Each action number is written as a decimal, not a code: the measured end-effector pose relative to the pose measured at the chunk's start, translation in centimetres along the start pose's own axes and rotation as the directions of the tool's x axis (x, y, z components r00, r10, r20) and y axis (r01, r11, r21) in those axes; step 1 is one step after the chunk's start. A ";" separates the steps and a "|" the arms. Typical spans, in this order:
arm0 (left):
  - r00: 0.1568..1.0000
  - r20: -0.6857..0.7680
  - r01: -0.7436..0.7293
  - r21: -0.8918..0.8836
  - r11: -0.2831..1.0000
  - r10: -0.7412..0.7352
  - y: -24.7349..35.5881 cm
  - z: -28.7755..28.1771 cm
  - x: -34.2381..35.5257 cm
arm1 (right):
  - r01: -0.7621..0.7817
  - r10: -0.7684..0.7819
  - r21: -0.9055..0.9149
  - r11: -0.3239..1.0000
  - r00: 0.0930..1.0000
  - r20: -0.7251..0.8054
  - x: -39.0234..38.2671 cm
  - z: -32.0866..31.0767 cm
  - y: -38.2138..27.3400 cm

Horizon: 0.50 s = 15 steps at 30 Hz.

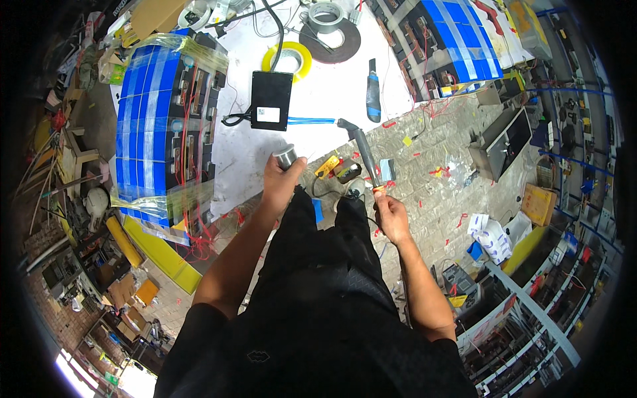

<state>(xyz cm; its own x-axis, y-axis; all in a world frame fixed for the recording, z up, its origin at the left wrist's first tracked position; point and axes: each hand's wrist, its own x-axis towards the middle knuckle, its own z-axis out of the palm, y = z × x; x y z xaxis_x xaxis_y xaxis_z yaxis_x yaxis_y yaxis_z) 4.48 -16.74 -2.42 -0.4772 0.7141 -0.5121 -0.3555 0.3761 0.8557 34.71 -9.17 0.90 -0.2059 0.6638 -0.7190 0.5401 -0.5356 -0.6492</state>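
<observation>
My left hand (282, 180) is wrapped round a small silver cylinder (285, 157), which looks like a spool of wire, near the front edge of the white table. My right hand (393, 217) is closed on a long tool (364, 154) with a grey shaft, a dark angled head and an orange-red band by the fingers; its exact kind is unclear. The tool's head is at the ends of blue wires (312, 121); whether they touch cannot be told. Those wires run from a flat black box (270, 93) with a white label, lying on the table.
Blue battery packs (141, 126) with red wires stand at the left and another pack (458, 40) at the upper right. A utility knife (373, 93), a yellow tape roll (305, 61) and a grey tape roll (325, 18) lie on the white table (338, 86). Red scraps litter the floor.
</observation>
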 end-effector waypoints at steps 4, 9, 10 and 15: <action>0.999 -0.031 0.018 0.046 0.999 -0.016 0.6 0.6 1.0 | -0.021 0.022 -0.046 0.999 0.999 0.024 0.4 0.0 0.1; 0.995 -0.079 -0.044 0.122 0.992 0.054 0.1 1.5 2.9 | 0.120 -0.144 -0.381 0.917 0.989 -0.035 1.1 -0.4 -0.3; 0.994 -0.089 -0.050 0.123 0.991 0.061 0.0 1.8 3.3 | 0.137 -0.165 -0.430 0.892 0.986 -0.029 1.1 -0.6 -0.8; 0.989 -0.093 -0.095 0.217 0.972 0.117 1.2 3.9 4.9 | 0.107 -0.120 -0.539 0.836 0.993 0.012 1.0 -1.9 -3.3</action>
<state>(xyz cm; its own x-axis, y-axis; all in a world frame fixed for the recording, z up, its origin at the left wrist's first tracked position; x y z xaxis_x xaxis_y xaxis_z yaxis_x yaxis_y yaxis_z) 4.80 -10.48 -3.64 -0.5883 0.6951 -0.4132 -0.1258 0.4261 0.8959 34.27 -5.78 2.75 -0.2791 0.7166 -0.6392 0.8688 -0.0951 -0.4859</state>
